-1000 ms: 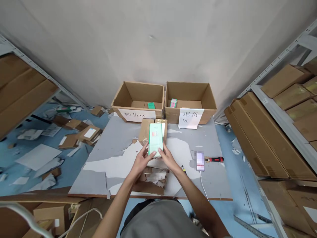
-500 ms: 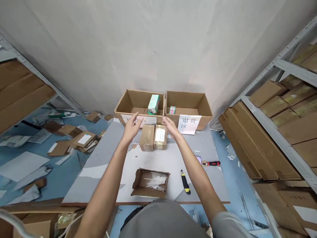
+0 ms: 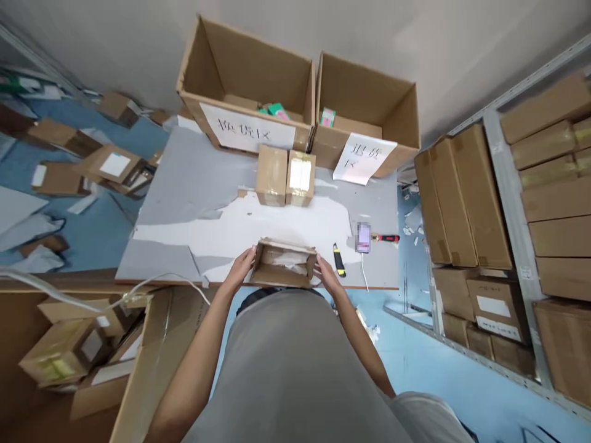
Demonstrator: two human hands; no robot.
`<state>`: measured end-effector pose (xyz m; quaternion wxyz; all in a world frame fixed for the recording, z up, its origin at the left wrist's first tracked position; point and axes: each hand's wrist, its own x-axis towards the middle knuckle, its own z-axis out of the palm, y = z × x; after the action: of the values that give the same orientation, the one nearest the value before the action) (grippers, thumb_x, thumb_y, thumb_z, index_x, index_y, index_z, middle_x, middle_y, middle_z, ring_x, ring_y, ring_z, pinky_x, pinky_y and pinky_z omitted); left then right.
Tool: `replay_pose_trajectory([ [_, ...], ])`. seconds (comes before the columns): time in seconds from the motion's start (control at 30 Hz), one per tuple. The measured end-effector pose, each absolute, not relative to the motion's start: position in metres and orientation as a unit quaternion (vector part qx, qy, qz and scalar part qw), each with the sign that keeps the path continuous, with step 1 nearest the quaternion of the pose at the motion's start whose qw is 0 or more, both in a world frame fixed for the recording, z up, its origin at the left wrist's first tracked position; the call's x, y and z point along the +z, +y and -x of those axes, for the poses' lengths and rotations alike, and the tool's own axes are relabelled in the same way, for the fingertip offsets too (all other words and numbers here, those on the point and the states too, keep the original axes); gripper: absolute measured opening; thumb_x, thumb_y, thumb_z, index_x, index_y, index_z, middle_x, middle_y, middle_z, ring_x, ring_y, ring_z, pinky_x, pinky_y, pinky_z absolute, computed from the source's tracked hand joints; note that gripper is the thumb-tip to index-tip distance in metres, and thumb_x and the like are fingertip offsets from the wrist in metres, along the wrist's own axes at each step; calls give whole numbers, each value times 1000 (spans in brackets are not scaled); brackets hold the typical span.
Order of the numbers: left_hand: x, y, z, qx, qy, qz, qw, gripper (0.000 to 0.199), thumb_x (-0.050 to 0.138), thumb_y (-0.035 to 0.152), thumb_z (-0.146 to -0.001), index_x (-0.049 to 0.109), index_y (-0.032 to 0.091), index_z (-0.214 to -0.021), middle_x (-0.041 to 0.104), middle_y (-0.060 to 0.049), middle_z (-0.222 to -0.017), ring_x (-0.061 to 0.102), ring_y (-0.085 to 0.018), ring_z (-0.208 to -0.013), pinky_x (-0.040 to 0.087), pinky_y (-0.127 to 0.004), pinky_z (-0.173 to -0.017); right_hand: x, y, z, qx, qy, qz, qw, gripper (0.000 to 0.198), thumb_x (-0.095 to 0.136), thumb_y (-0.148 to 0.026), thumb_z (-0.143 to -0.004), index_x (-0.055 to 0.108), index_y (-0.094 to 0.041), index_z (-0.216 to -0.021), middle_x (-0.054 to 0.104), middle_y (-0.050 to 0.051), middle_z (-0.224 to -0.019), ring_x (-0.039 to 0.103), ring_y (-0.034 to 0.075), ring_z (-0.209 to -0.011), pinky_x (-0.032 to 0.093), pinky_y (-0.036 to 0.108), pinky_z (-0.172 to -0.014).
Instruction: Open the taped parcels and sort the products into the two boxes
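Observation:
My left hand (image 3: 242, 268) grips the left side of a small open cardboard box (image 3: 277, 277) at the table's near edge. On its opposite side my right hand (image 3: 327, 274) is closed on the wall, fingers along the outside. Crumpled white paper (image 3: 290, 259) lies inside this box. A black-and-yellow utility knife (image 3: 339, 261) rests just right of my right hand. Farther back, two taped cardboard boxes, a plain one (image 3: 271, 175) and one with a white label (image 3: 300, 178), stand side by side.
Two large open cartons, left (image 3: 252, 126) and right (image 3: 388, 160), hold green-and-pink packs and carry paper signs. A phone (image 3: 363, 237) with a cable and a red-handled tool (image 3: 388, 238) lie at right. Shelving (image 3: 508, 184) flanks the table; a big carton (image 3: 138, 363) stands near left.
Both hands have come back from beside the large cartons and taken hold of the small open box, now closer to my body. My view has tipped downward. The green pack in the left carton shows lower.

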<state>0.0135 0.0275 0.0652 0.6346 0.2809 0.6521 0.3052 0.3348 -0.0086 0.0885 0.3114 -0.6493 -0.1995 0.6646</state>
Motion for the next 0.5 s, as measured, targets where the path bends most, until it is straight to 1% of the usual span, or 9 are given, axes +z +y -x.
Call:
replay_pose_trajectory([
  [0.13, 59, 28, -15, 293, 638, -285, 652, 82, 71, 86, -100, 75, 25, -154, 55, -16, -186, 48, -40, -175, 44, -56, -141, 76, -14, -330, 681, -197, 630, 316, 79, 73, -86, -103, 69, -39, -166, 64, 5, -180, 63, 33, -164, 51, 54, -138],
  [0.23, 58, 31, -17, 275, 642, -302, 649, 81, 71, 82, -104, 73, 25, -161, 51, -15, -188, 42, -41, -179, 40, -58, -144, 78, -11, -332, 675, -229, 629, 311, 80, 71, -87, -104, 65, -44, -171, 59, 1, -184, 55, 32, -171, 46, 58, -142],
  [0.3, 59, 34, -20, 277, 641, -306, 647, 81, 71, 81, -104, 73, 25, -163, 54, -15, -186, 45, -42, -177, 41, -58, -143, 81, -7, -337, 658, -252, 638, 310, 81, 70, -88, -104, 65, -44, -171, 58, 0, -185, 51, 32, -174, 44, 60, -143],
  [0.37, 60, 36, -25, 282, 633, -306, 653, 82, 69, 82, -105, 72, 25, -165, 55, -15, -185, 48, -43, -175, 45, -57, -140, 83, -2, -343, 644, -266, 645, 313, 82, 69, -90, -104, 67, -43, -171, 60, 1, -183, 50, 33, -175, 45, 61, -142],
  [0.5, 55, 35, -33, 259, 617, -297, 681, 83, 60, 85, -109, 67, 28, -170, 53, -14, -188, 48, -42, -175, 47, -58, -138, 79, 3, -353, 627, -262, 666, 307, 84, 68, -91, -103, 69, -38, -170, 66, 4, -178, 48, 33, -176, 44, 60, -143],
])
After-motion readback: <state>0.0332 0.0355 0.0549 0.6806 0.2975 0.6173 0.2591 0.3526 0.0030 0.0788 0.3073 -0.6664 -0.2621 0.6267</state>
